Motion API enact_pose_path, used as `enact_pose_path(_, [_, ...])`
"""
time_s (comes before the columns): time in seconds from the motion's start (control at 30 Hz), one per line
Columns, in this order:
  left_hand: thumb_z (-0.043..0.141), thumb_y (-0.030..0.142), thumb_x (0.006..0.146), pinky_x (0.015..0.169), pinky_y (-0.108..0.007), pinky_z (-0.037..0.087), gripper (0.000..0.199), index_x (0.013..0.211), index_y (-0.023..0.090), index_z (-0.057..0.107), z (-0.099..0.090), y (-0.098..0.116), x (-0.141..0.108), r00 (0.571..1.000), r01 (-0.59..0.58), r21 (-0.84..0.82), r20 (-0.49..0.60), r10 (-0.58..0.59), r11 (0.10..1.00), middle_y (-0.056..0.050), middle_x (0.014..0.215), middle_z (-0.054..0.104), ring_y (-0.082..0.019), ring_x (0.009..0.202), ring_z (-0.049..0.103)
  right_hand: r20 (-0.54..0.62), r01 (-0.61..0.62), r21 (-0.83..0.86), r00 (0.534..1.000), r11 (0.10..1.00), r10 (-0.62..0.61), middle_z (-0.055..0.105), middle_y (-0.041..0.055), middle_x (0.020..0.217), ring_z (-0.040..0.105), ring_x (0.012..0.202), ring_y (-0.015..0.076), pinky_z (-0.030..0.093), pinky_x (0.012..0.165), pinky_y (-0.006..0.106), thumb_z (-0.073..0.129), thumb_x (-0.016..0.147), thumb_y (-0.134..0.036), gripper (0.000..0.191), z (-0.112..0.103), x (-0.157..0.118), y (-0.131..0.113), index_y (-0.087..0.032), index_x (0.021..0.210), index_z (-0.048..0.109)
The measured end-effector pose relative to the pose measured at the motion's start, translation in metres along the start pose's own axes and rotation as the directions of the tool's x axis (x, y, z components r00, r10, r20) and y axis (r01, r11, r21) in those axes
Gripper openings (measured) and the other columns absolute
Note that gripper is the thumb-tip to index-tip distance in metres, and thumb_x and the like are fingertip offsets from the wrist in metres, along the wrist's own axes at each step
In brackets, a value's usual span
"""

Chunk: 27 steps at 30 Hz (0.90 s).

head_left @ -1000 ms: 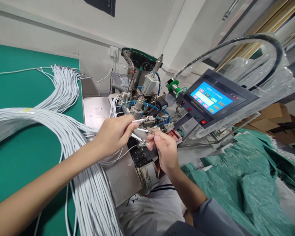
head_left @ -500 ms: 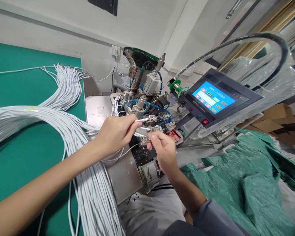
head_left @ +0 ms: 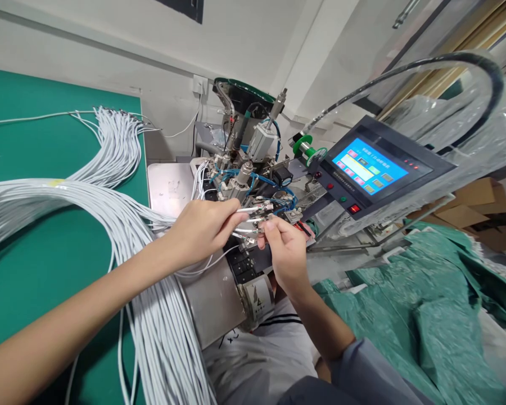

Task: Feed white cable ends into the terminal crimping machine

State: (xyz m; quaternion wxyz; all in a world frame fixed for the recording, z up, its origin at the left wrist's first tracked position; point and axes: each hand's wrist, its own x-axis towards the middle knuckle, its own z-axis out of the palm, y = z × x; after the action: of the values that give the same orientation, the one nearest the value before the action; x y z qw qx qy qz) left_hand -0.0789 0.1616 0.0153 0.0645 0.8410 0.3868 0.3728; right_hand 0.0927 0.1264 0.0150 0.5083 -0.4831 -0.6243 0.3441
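My left hand (head_left: 211, 225) is closed around several white cables (head_left: 245, 230), whose ends fan out past the fingertips. Small metal connectors (head_left: 250, 241) tip these cable ends. My right hand (head_left: 284, 242) pinches the end of one cable between thumb and forefinger; the fingers partly cover that end. Both hands are raised in front of a bench machine (head_left: 242, 177) with metal cylinders and blue air tubes. A thick bundle of white cables (head_left: 160, 315) runs from under my left forearm down toward my lap.
The green table (head_left: 37, 146) at left bears more white cable, with a gathered bunch of cable ends (head_left: 118, 135). A control panel with a lit screen (head_left: 369, 169) and a green solder-wire spool (head_left: 306, 149) stand at right. Green sheeting (head_left: 430, 315) and cardboard boxes (head_left: 480, 211) lie beyond.
My right hand has moved slightly up and right, from a lower cable end to one higher in the fan. My left hand keeps its grip on the cables.
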Motion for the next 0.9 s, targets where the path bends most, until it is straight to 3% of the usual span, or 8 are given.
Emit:
enact_pose_path(0.23, [0.038,0.032,0.095,0.047,-0.021,0.023,0.033,0.066,0.017,0.045,0.001,0.000,0.000,1.000,0.015,-0.007,0.007,-0.015,1.000,0.005,0.048,0.039,-0.008,0.043,0.036,-0.002,-0.010,0.013,1.000,1.000,0.010,0.047,-0.0023,0.055,0.043,0.053,0.0093,0.036,0.053,0.023,0.048,0.088,-0.039,0.035,-0.001,0.001,0.004,-0.017,0.060,0.052])
enact_pose_path(0.47, [0.038,0.031,0.094,0.048,-0.021,0.024,0.031,0.069,0.017,0.047,0.002,0.001,0.000,0.997,0.072,-0.016,-0.002,-0.072,0.997,0.005,0.050,0.041,-0.008,0.044,0.037,0.056,-0.057,0.143,0.997,0.988,0.049,0.052,-0.0006,0.062,0.047,0.056,0.0109,0.039,0.055,0.025,0.052,0.084,-0.039,0.025,0.001,-0.006,0.013,-0.017,0.076,0.062])
enact_pose_path(0.67, [0.038,0.030,0.093,0.048,-0.023,0.020,0.031,0.065,0.018,0.042,0.003,0.003,0.000,0.995,0.103,-0.011,0.003,-0.103,0.995,0.004,0.049,0.037,-0.009,0.043,0.034,0.103,-0.088,0.127,0.992,0.988,0.076,0.050,-0.0006,0.060,0.046,0.061,0.0113,0.038,0.059,0.024,0.052,0.084,-0.030,0.027,0.004,-0.008,0.006,-0.017,0.060,0.055])
enact_pose_path(0.9, [0.039,0.029,0.093,0.048,-0.023,0.019,0.031,0.064,0.018,0.038,0.003,0.002,0.002,0.993,0.115,-0.037,0.008,-0.115,0.993,0.005,0.049,0.034,-0.009,0.043,0.033,0.134,-0.104,0.161,0.988,0.982,0.083,0.049,-0.0010,0.061,0.044,0.060,0.0103,0.037,0.060,0.024,0.052,0.086,-0.030,0.028,0.004,-0.008,0.007,-0.016,0.061,0.054])
